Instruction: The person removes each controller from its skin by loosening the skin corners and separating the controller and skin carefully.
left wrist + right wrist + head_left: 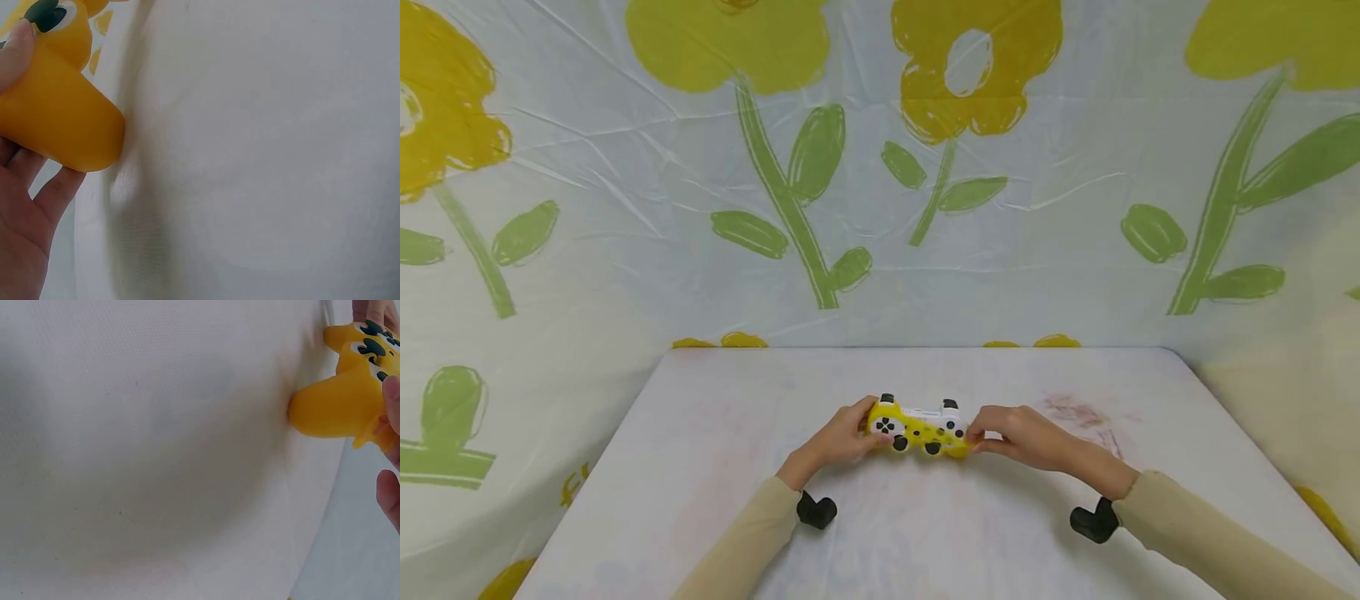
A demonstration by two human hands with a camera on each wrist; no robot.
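A yellow and white game controller (916,433) with black buttons and sticks is held up over the table between both hands. My left hand (842,435) grips its left handle, thumb on the front face and fingers underneath. In the left wrist view the rounded yellow handle of the controller (69,119) sticks out past the fingers (59,194). At the opposite side my right hand (1028,435) pinches the right edge between thumb and fingers. The right wrist view shows the controller (334,406) at the upper right, with the right thumb (392,400) against it.
A white-covered table (760,533) with faint reddish smudges (1082,421) lies below the hands. Behind it hangs a white cloth (1037,275) printed with yellow flowers and green stems. Black wrist mounts (817,510) sit at both sleeve cuffs.
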